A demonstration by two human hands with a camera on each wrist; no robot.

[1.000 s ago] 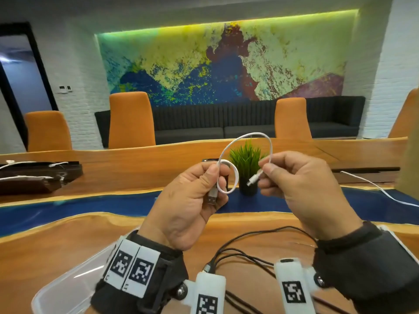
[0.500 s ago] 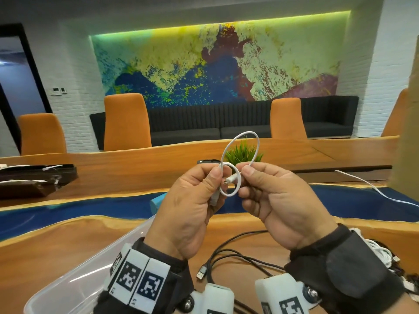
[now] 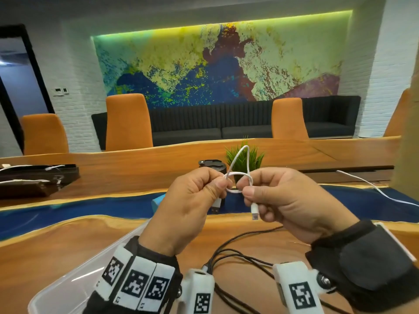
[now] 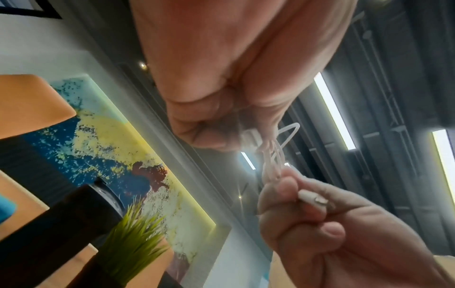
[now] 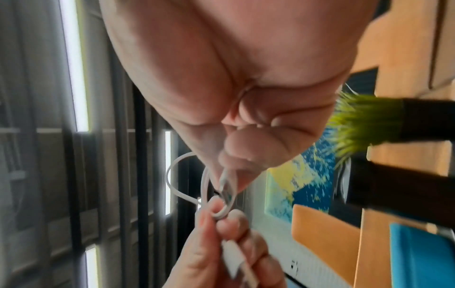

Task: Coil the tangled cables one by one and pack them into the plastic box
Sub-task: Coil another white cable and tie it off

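A short white cable (image 3: pixel 240 158) is held up in front of me, wound into small loops with one loop standing up. My left hand (image 3: pixel 223 185) pinches the coil, and the USB plug (image 3: pixel 216 206) hangs below its fingers. My right hand (image 3: pixel 246 189) pinches the other side, the small plug (image 3: pixel 254 211) poking out beneath its thumb. The same coil (image 4: pixel 278 154) shows between both hands in the left wrist view, and the loops (image 5: pixel 209 187) in the right wrist view. The clear plastic box (image 3: pixel 74 277) lies at lower left, partly under my left wrist.
Tangled black cables (image 3: pixel 238 254) lie on the wooden table (image 3: pixel 56 241) beneath my hands. Another white cable (image 3: pixel 371 189) trails off at the right. A small green plant (image 3: pixel 243 157), a dark cup (image 3: pixel 212 165) and a black tray (image 3: pixel 34 177) stand farther back.
The right hand brought the small plug end to the left hand and through the loop. The large open loop has shrunk into a tight coil between both hands.
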